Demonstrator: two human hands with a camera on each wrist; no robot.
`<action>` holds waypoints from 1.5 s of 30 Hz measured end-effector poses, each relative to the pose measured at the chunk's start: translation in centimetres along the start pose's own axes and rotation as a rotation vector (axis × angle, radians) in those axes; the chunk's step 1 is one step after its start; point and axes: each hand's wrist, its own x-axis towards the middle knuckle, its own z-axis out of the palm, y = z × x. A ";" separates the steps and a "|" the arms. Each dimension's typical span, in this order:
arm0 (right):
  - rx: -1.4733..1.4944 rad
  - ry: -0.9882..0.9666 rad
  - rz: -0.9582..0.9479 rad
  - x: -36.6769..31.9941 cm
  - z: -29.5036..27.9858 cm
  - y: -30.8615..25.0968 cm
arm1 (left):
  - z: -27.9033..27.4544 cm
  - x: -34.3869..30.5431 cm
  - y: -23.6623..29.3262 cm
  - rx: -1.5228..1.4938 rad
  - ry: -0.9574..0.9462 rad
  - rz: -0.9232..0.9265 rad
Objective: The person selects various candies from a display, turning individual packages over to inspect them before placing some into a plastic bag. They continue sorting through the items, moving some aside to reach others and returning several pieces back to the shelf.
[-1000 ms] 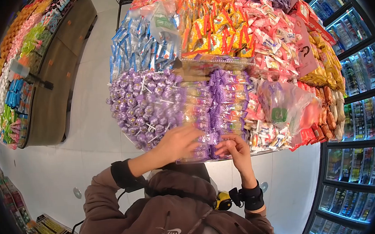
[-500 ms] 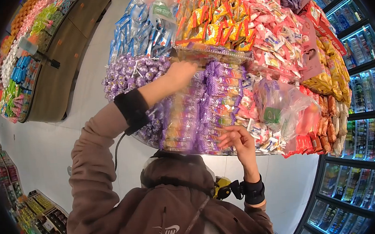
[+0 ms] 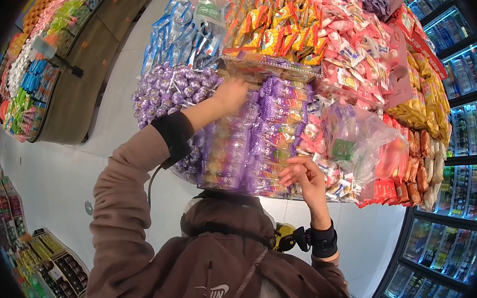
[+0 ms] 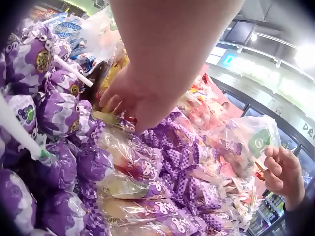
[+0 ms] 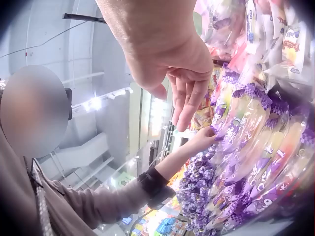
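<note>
Purple-edged clear candy packets [image 3: 278, 120] [image 4: 142, 206] [image 5: 246, 147] lie stacked in two rows. At the far end of the left row is the left hand [image 3: 231, 97] [image 4: 142, 96] [image 5: 199, 140], fingers bent down and thumb opposite, pinching a packet [image 4: 109, 117] in the left wrist view; part of the packet is hidden. Over the near right part of the rows hangs the right hand [image 3: 306, 180] [image 4: 284, 172] [image 5: 184, 73], its fingers loosely bent and holding nothing. Round purple lollipops [image 3: 172, 92] [image 4: 59, 113] [image 5: 197, 182] are heaped left of the rows.
A clear divider [image 3: 271, 67] stands behind the rows. Beyond are blue packets [image 3: 179, 39] and yellow-red packets [image 3: 275, 39]. Pink-white packets [image 3: 348, 50] and a plastic bag [image 3: 361, 136] lie to the right. Lit fridges [image 3: 469, 125] stand far right, another candy counter [image 3: 83, 63] at left.
The left hand has moved from the near part of the rows to their far end. The right hand stays near the front. The head view has shifted slightly.
</note>
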 end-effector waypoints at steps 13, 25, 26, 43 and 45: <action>0.034 -0.064 0.042 0.5 -1.2 0.7 | 2.4 -2.3 2.9 0.056 -0.175 -0.208; -0.027 0.144 -0.203 -1.3 -3.1 -1.9 | -2.1 -5.1 5.0 -0.319 0.372 -0.082; -0.045 0.227 -0.279 -1.9 -4.2 -2.7 | -2.8 -6.2 5.7 -0.296 0.579 -0.025; -1.291 0.386 -0.451 5.0 -16.0 -3.2 | -1.8 -12.5 6.9 -0.945 0.306 -0.151; -1.133 0.361 -0.339 5.9 -16.0 -3.4 | -1.5 -12.4 7.0 -0.945 0.308 -0.141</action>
